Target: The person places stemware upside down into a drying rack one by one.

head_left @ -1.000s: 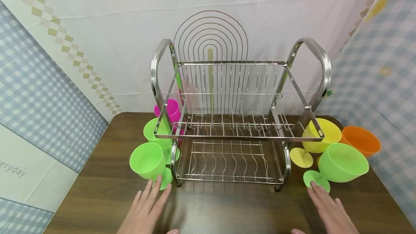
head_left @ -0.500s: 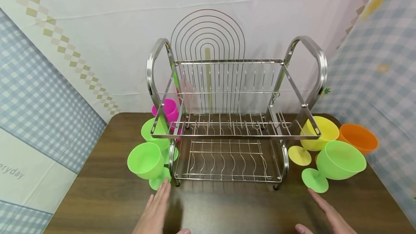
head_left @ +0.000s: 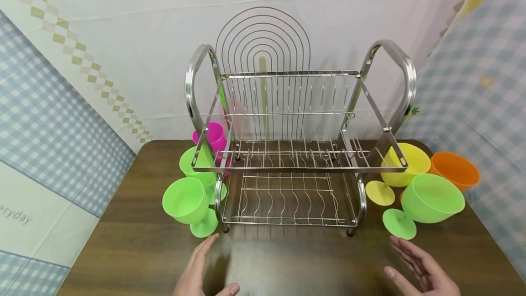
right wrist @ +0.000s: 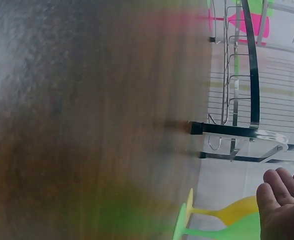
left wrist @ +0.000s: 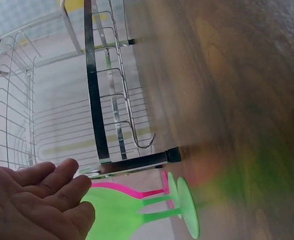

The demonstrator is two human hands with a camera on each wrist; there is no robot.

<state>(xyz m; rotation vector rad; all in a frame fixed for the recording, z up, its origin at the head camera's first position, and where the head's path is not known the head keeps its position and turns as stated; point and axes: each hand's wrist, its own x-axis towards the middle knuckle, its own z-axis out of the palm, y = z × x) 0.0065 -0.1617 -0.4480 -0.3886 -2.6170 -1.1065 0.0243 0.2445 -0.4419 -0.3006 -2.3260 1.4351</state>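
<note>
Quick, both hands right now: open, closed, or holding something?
Left hand: open, holding nothing, over the brown wood-grain table.
Right hand: open, holding nothing.

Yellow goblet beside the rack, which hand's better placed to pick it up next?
Probably the right hand: it's empty and nearer the yellow goblet, while the left hand is toward the opposite side of the rack.

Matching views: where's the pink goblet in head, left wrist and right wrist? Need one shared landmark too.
Head: left of centre, partly behind the left side of the metal rack; pink goblet.
Left wrist: lower middle, mostly hidden behind the green goblets.
Right wrist: upper right, seen past the rack's bars.
Shared landmark: the metal rack, visible in all three.
</note>
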